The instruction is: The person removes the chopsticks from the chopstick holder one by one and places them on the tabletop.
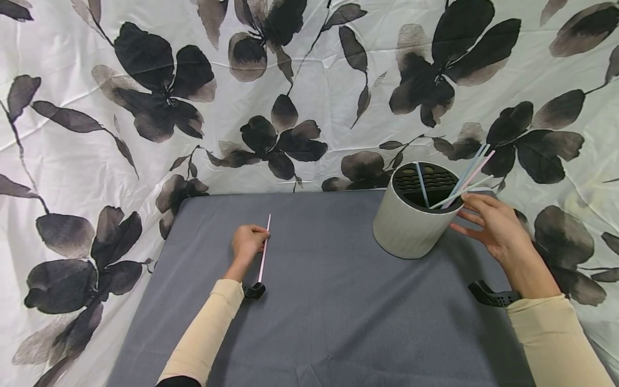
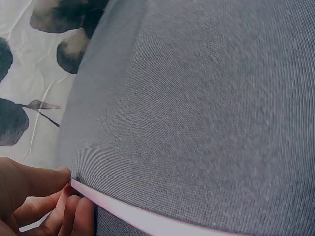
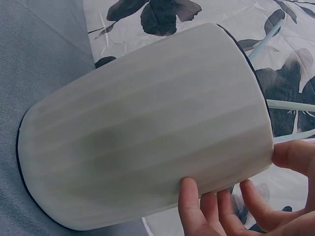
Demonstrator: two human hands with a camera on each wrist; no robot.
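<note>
My left hand (image 1: 247, 242) pinches a thin pink straw (image 1: 263, 260) between thumb and fingers above the grey cloth. In the left wrist view the straw (image 2: 142, 216) runs from the fingertips toward the lower right. At the right stands a ribbed off-white round container (image 1: 408, 228) with a black slotted top (image 1: 425, 180). Several blue, pink and pale green straws (image 1: 471, 172) lean out of it. My right hand (image 1: 498, 226) touches the container's right side with spread fingertips, one of them at the rim. In the right wrist view those fingers (image 3: 189, 204) rest against the wall.
Grey cloth (image 1: 319, 301) covers the table. Behind and beside it hangs a white sheet with dark flowers (image 1: 300, 177). A black wrist strap (image 1: 493, 295) is on the right wrist and another (image 1: 254, 291) on the left.
</note>
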